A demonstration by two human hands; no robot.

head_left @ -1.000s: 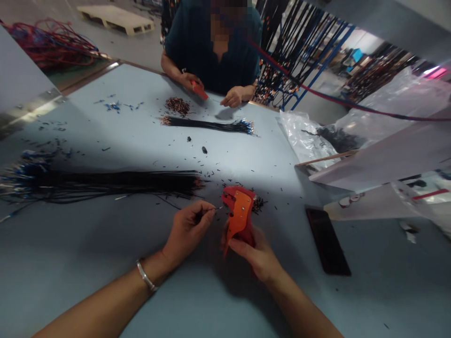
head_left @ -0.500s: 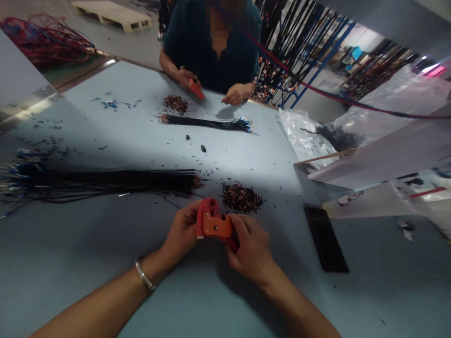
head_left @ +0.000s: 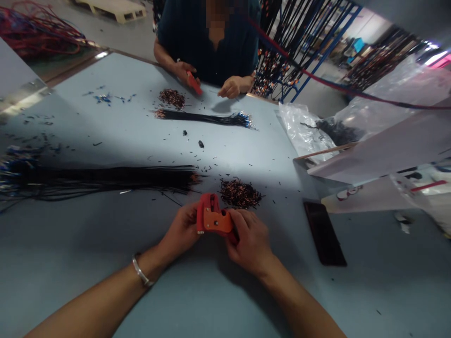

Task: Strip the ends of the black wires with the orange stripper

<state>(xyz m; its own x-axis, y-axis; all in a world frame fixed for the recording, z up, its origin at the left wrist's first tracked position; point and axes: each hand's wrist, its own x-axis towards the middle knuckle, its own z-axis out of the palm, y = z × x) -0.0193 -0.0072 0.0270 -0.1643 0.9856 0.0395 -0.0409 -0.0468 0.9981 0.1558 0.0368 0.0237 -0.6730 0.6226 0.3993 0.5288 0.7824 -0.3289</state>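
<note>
Between my two hands is a red and orange hand tool (head_left: 215,221), held just above the table near the front. My left hand (head_left: 183,227) grips its left end, with the fingertips partly hidden behind it. Around the red handle on the other side, my right hand (head_left: 249,239) is closed. Just beyond the tool lies a pile of short black and copper-coloured pieces (head_left: 240,193). A thick bundle of black wires (head_left: 116,180) stretches across the left, copper-coloured ends toward the pile and blue ends at the far left.
Across the table (head_left: 158,300), a person (head_left: 211,47) holds a red tool (head_left: 193,83). Near them lie a smaller wire bundle (head_left: 204,117) and a pile of scraps (head_left: 172,98). A dark phone (head_left: 324,234) and plastic bags (head_left: 306,129) are at the right.
The view has shifted slightly, so the table and its items appear a little higher and further left. Both my hands keep the same hold on the tool.
</note>
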